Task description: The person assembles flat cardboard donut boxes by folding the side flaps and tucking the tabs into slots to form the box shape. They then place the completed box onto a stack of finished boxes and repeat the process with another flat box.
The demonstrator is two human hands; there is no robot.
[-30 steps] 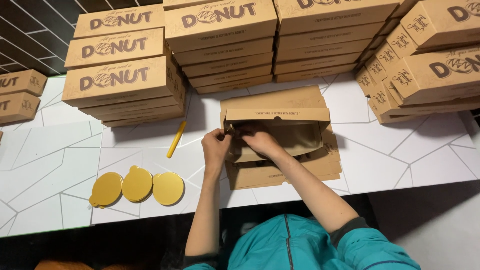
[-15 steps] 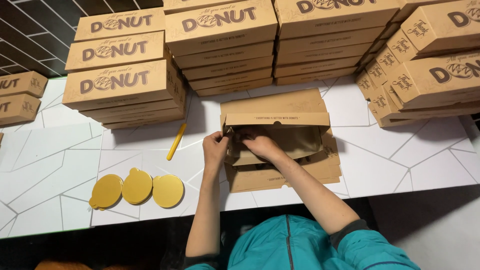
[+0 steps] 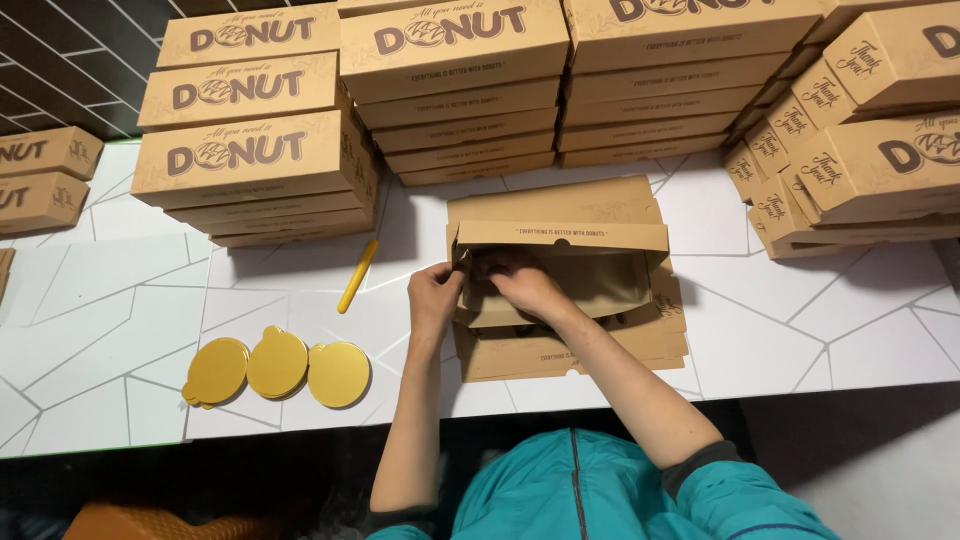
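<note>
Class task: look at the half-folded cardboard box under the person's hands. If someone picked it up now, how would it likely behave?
The box looks like thin card with its walls only partly up, so it would probably flex and sag open. It appears empty, so likely light. The left hand and right hand both grip its left end, suggesting the flaps spring back unless held.

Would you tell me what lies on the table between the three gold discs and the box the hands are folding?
In the head view, only bare white table separates the gold discs from the half-folded box. The left hand grips its near-left corner; a yellow stick lies just behind that stretch.
</note>
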